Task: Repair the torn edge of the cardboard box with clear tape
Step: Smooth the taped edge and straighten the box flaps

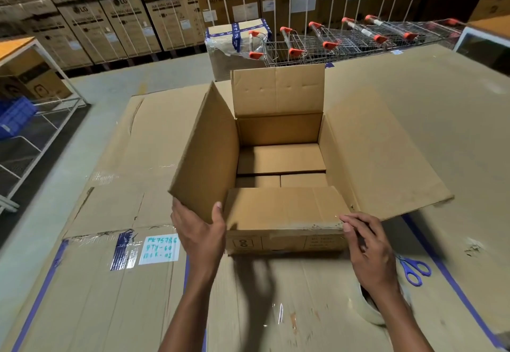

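DESK: What do we see on the packing surface (124, 310)?

FIELD: We see an open cardboard box (278, 130) standing mid-surface on flattened cartons, close in front of the person. Its far flap stands upright, its right flap lies spread outward, and its near flap (281, 205) folds inward over the opening

DESK: And the hands, as we read them?

FIELD: The left hand (198, 230) grips the near corner of the raised left flap (207, 152), its fingers (180, 215) closed on the cardboard from outside and the thumb on the inner face. The right hand (369, 246) sits at the box's near right corner. Its fingers are bent, the tips touching the ragged front edge (309, 226), where glossy scraps of tape show. Whether those fingers pinch anything, we cannot tell

DESK: What else do we log?

FIELD: A roll of tape (372, 317) lies on the surface under the right forearm, partly hidden. Blue-handled scissors (414, 267) lie just right of that hand. A white handwritten label (159, 249) is stuck to the surface left of the box. Behind, we note a row of nested shopping trolleys (345, 39) with orange handle ends, and walls of stacked cartons (96, 20). A white rack (41, 119) stands at far left, with a blue crate (15, 117) on it
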`<state>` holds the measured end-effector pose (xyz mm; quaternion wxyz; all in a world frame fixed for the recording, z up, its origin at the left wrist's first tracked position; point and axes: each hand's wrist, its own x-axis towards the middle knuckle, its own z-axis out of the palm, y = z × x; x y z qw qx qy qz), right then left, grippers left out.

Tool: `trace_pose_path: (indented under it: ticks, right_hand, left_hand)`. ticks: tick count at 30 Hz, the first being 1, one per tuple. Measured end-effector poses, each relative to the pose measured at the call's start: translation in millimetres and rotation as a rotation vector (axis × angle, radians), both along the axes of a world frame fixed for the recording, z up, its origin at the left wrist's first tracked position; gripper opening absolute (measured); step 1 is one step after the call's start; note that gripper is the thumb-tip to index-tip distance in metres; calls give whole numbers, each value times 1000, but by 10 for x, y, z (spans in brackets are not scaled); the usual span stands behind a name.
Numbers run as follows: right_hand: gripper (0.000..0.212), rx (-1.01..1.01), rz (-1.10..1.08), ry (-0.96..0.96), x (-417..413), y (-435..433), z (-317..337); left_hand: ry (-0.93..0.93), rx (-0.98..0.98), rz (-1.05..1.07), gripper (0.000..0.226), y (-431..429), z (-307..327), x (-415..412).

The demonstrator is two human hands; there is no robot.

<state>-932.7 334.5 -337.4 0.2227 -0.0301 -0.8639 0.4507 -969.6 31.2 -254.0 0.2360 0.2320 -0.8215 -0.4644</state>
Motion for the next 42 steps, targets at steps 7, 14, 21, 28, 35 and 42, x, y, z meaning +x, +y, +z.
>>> trace_pose_path:
  ticks: [7, 14, 21, 28, 35, 42]
  right_hand:
    - [43, 25, 13, -14, -3, -8, 0]
    - [40, 29, -14, 28, 13, -36, 24]
    - [44, 83, -15, 8, 17, -52, 40]
    - [25, 120, -49, 47, 96, -17, 171]
    - [39, -38, -208, 325, 119, -176, 398]
    - [56, -267, -148, 461, 63, -168, 639]
  left_hand:
    - [-54, -190, 322, 124, -273, 7, -57]
    - [-152, -958, -186, 62, -53, -180, -368]
    - [-559, -1048, -653, 68, 237, -237, -1173]
    - [-334, -820, -656, 58, 315, -134, -1202]
    - [350, -703, -251, 40, 323, 489, -532]
    - [436, -556, -219, 32, 286, 585, 619]
